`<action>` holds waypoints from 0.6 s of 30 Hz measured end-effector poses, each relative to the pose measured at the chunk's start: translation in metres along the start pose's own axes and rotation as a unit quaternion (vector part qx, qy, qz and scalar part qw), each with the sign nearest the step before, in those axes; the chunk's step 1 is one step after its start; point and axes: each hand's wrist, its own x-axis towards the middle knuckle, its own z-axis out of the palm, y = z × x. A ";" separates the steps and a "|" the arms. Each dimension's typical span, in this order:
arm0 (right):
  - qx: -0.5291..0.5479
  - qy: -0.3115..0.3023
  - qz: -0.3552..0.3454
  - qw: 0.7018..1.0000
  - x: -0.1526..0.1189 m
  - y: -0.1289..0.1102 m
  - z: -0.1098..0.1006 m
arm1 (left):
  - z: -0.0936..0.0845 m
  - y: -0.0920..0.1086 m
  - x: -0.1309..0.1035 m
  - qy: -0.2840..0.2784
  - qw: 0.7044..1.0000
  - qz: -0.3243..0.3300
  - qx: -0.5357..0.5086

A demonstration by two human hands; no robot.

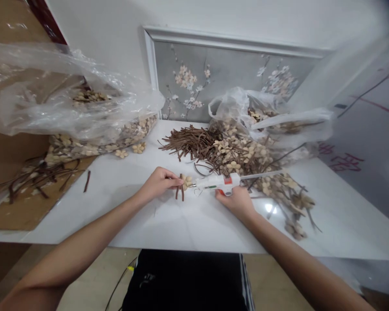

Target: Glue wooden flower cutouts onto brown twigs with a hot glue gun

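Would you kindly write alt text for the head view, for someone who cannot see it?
The left hand holds brown strips beside a pale flower; the right hand holds a white glue gun, its tip at the flower. Beyond, on the white table, lie piled brown stems and loose flowers, with plastic bags and a framed blossom picture.

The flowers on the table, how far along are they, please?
Partway, I'd judge: stemmed flowers at right look done. The left hand holds a flower and brown strips; the right hand a glue gun, nozzle at the flower. The strip heap and bag of flowers at left look unused.
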 end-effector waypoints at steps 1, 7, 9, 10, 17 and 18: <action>-0.005 -0.005 0.000 1.000 0.000 0.000 0.000 | 0.000 0.001 -0.001 0.000 1.000 0.000 0.001; -0.019 -0.031 -0.010 0.999 0.000 -0.003 -0.003 | 0.001 0.001 0.000 0.000 1.000 -0.004 0.004; -0.025 -0.034 -0.009 0.999 0.000 -0.003 -0.003 | 0.002 0.000 0.001 0.002 1.000 -0.006 0.005; -0.027 -0.036 -0.009 0.999 0.001 -0.003 -0.003 | 0.002 -0.001 0.001 0.002 1.000 -0.007 0.006; -0.040 -0.037 -0.014 0.998 0.001 -0.002 -0.001 | 0.002 0.002 0.000 -0.001 1.000 -0.010 0.004; -0.043 -0.036 -0.014 0.998 0.001 -0.002 -0.002 | 0.002 0.003 -0.001 -0.001 1.000 -0.011 0.005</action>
